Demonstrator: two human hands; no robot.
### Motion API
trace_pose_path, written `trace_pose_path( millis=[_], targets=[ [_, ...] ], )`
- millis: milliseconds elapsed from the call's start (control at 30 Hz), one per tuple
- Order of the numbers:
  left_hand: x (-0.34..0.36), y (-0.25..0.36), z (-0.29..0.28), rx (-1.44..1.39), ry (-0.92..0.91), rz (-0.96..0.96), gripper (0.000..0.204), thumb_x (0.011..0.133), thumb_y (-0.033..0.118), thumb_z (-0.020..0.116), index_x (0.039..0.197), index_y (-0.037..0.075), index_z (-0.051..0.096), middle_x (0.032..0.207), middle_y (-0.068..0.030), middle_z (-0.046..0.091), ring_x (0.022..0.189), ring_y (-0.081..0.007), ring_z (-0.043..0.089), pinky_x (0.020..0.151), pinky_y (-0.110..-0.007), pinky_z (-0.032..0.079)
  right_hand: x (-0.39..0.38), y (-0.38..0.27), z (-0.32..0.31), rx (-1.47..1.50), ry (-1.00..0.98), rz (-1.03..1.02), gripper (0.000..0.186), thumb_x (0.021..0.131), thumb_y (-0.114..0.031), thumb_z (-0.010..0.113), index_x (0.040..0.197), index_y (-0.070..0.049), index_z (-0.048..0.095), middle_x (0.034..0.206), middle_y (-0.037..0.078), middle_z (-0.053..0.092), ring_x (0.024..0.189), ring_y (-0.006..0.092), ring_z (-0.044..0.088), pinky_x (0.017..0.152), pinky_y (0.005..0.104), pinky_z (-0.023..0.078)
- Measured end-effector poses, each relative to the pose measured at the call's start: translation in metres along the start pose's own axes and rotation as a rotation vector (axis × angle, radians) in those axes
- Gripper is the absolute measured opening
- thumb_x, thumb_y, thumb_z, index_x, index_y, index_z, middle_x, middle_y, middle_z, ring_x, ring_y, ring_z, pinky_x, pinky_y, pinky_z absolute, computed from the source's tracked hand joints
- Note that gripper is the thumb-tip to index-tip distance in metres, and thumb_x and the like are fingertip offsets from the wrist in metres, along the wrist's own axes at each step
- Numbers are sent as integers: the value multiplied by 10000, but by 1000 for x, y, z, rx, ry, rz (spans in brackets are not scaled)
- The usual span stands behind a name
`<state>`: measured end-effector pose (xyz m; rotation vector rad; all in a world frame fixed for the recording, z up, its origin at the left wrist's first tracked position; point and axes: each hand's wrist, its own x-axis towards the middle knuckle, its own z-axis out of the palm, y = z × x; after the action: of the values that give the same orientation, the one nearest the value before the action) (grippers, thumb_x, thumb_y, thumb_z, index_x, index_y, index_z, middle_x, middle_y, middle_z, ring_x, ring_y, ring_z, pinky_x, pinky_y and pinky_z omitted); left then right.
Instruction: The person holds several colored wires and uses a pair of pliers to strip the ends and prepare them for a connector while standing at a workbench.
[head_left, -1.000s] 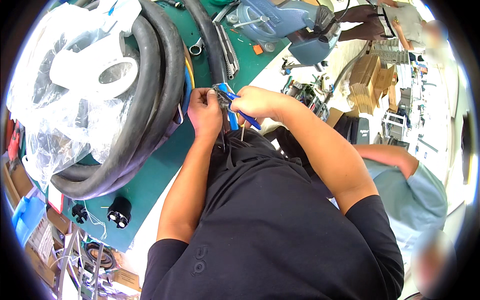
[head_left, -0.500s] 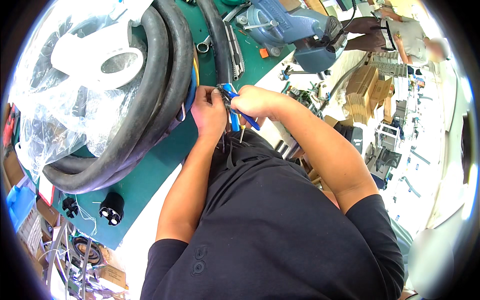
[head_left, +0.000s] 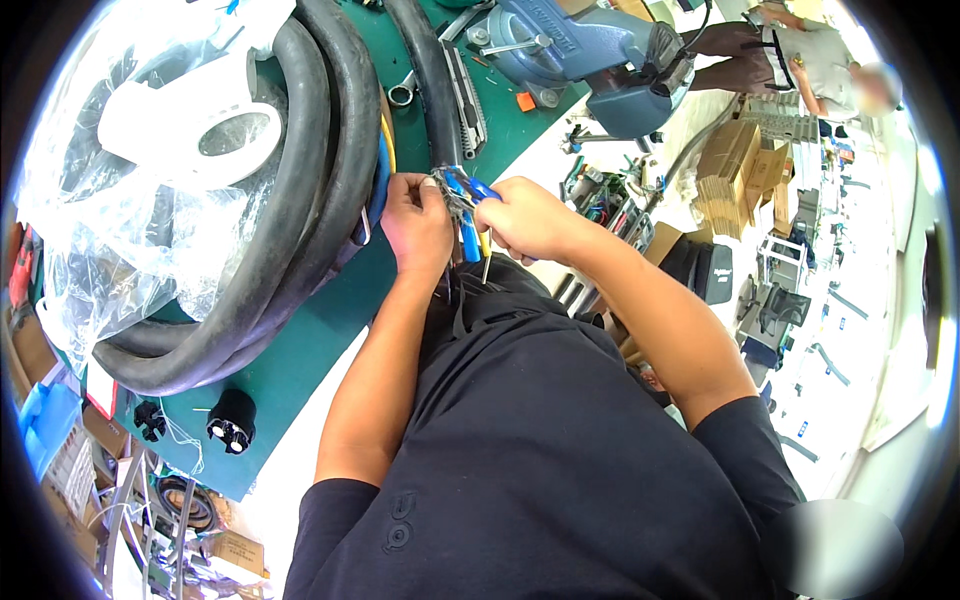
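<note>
My left hand [head_left: 415,222], fingers closed, pinches frayed silvery strands [head_left: 454,203] at the stripped end of a thick black cable [head_left: 430,110]. My right hand [head_left: 528,222] is closed around blue-handled cutting pliers [head_left: 479,189], whose jaws reach into those strands, largely hidden. Blue cores [head_left: 469,240] and a yellow core hang below the cut sheath, by my lap. To the left, a coil of black cable [head_left: 300,200] lies on the green mat with clear plastic [head_left: 110,260] and a white fitting [head_left: 150,135] on top.
Beyond are a grey bench vise [head_left: 620,105], a ring spanner [head_left: 402,94] and cardboard [head_left: 725,175]. Two black round parts [head_left: 231,420] lie at the mat's [head_left: 280,390] near left. A co-worker [head_left: 810,70] stands at top right; a blurred person is at lower right.
My right hand and the pliers have shifted slightly, with the fingers now higher on the handles. The co-worker in light blue at right has moved mostly out of sight.
</note>
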<state>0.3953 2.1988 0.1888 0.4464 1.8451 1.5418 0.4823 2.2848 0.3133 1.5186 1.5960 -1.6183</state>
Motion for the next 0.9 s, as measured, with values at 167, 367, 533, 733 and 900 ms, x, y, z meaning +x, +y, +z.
trace_pose_path(
  millis=[167, 367, 533, 733, 900],
  targets=[
    [1, -2, -1, -19, -26, -27, 123, 898, 113, 580, 876, -7, 570, 743, -70, 613, 651, -134, 569, 633, -295, 479, 15, 15, -4, -2, -102, 69, 271, 832, -188, 497, 889, 50, 614, 781, 145, 651, 624, 195, 634, 540, 322, 515],
    [2, -3, -1, -1, -23, -5, 120, 907, 112, 580, 886, -6, 569, 747, -71, 611, 652, -136, 566, 634, -296, 478, 22, -10, -4, -120, -137, 186, 317, 813, -181, 476, 871, 97, 616, 772, 186, 633, 627, 257, 640, 581, 398, 560],
    [-1, 4, -1, 23, -15, -8, 111, 911, 103, 575, 894, -7, 570, 757, -66, 608, 666, -133, 564, 643, -290, 474, 23, -22, -4, -173, -176, 212, 278, 832, -188, 466, 861, 52, 604, 771, 149, 643, 635, 227, 648, 575, 371, 565],
    [-1, 3, -1, 35, -6, 21, 107, 904, 106, 571, 882, 1, 560, 739, -77, 604, 647, -156, 569, 637, -310, 480, 30, -17, -1, -166, -150, 210, 286, 834, -187, 456, 852, 60, 599, 776, 157, 647, 643, 237, 655, 574, 379, 563],
    [0, 1, -1, 43, -9, 22, 102, 902, 103, 567, 887, 3, 558, 746, -85, 606, 651, -164, 574, 641, -315, 482, 29, -21, 1, -204, -121, 208, 263, 836, -177, 448, 819, 41, 593, 709, 122, 611, 585, 213, 614, 510, 353, 527]
  ],
)
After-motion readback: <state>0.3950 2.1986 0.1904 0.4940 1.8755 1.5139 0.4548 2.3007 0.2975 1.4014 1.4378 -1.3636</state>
